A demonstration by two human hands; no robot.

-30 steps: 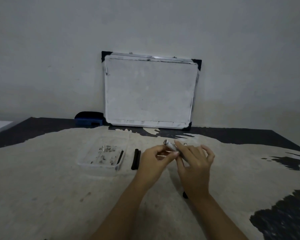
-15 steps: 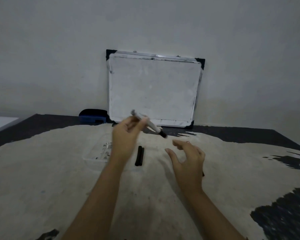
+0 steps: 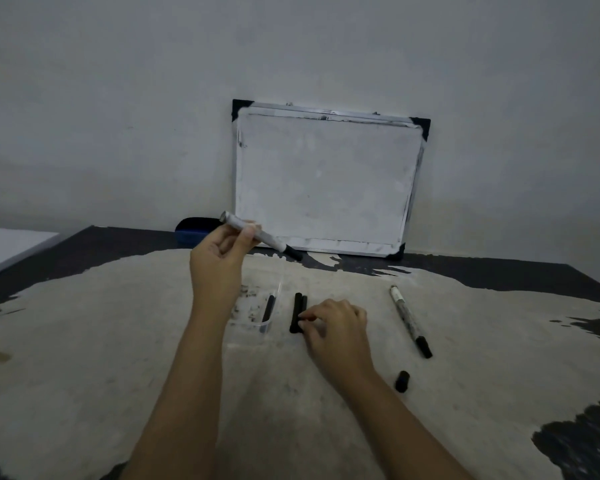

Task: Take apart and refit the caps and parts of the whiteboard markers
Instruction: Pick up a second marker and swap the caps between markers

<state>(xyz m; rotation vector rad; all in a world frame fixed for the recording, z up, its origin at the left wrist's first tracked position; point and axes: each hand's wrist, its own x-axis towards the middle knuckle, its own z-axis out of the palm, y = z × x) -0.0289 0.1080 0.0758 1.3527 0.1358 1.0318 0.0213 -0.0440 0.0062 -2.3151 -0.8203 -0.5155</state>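
Note:
My left hand holds a grey whiteboard marker raised above the table, its black tip pointing right and down. My right hand rests on the table with its fingertips pinching the near end of two black stick-like parts lying side by side. A second grey marker with a black end lies on the table to the right. A small black cap sits near it, closer to me.
A clear plastic tray with small bits and a thin black stick lies left of the black parts. A whiteboard leans on the wall behind, with a blue eraser to its left. The table carries a worn beige and black cover.
My left hand lifted the marker away from my right hand and up to the left. My right hand moved left and down onto the black parts.

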